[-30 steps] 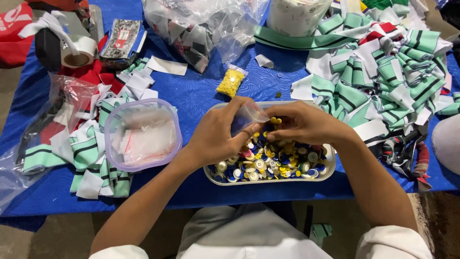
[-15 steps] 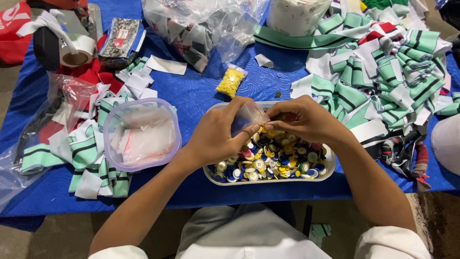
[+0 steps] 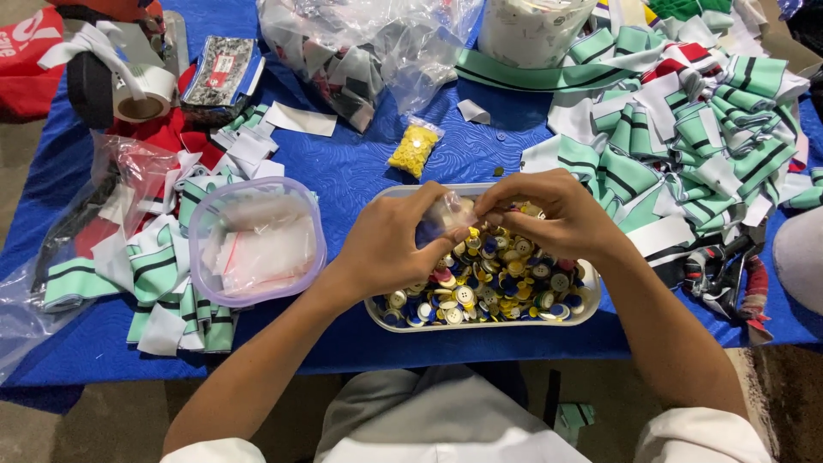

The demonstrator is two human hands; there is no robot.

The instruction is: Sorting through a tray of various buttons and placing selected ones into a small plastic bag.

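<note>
A white tray (image 3: 480, 324) full of several mixed buttons, yellow, blue and white, sits on the blue table in front of me. Above it my left hand (image 3: 390, 244) and my right hand (image 3: 549, 214) meet on a small clear plastic bag (image 3: 446, 216). Each hand pinches one side of the bag. What lies inside the bag I cannot tell.
A clear tub (image 3: 255, 242) with small plastic bags stands left of the tray. A small bag of yellow buttons (image 3: 414, 147) lies behind it. Green-and-white striped fabric pieces (image 3: 686, 137) pile up at the right and left. A tape roll (image 3: 144, 96) sits far left.
Both hands stay over the tray with the small bag; only the fingers have shifted slightly.
</note>
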